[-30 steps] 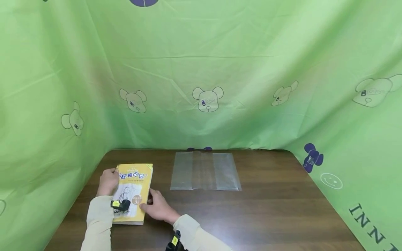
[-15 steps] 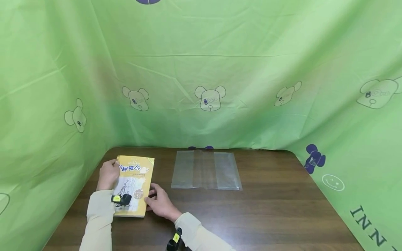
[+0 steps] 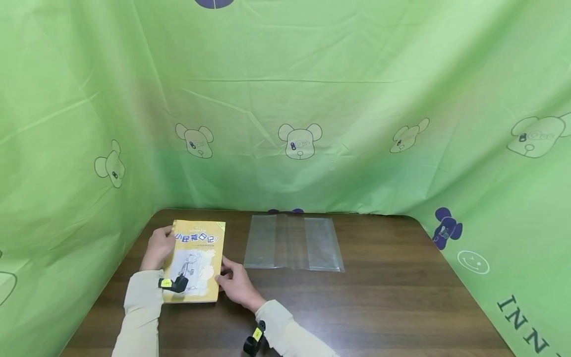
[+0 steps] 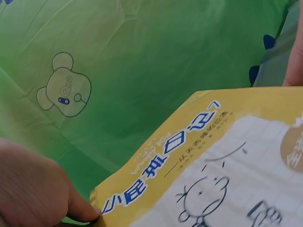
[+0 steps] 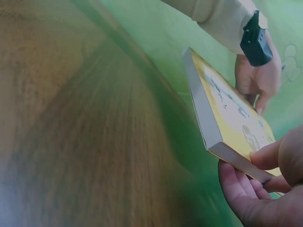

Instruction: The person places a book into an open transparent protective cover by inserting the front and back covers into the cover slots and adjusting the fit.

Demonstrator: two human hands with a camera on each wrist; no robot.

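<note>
- Green cloth [image 3: 250,59] printed with bear heads fills the upper part of your head view, behind a brown wooden table [image 3: 379,297].
- Your yellow book [image 3: 196,255] is at the lower left of that view, front cover showing, between your hands.
- Your left hand [image 3: 159,245] grips the book's left edge near its top; in the left wrist view it sits at the lower left, but how its thumb lies is hard to make out.
- Your right hand [image 3: 238,284] pinches the opposite edge. From above you see the thumb on the cover; only the right wrist view shows you the fingers underneath.
- That same view also gives you the white page block [image 5: 201,97] and the book tilted.
- Your left wrist view enlarges the blue title and line drawing [image 4: 206,194].
- Centre of the head view, the clear plastic sheet [image 3: 292,243] lies flat, right of the book and apart from it.
</note>
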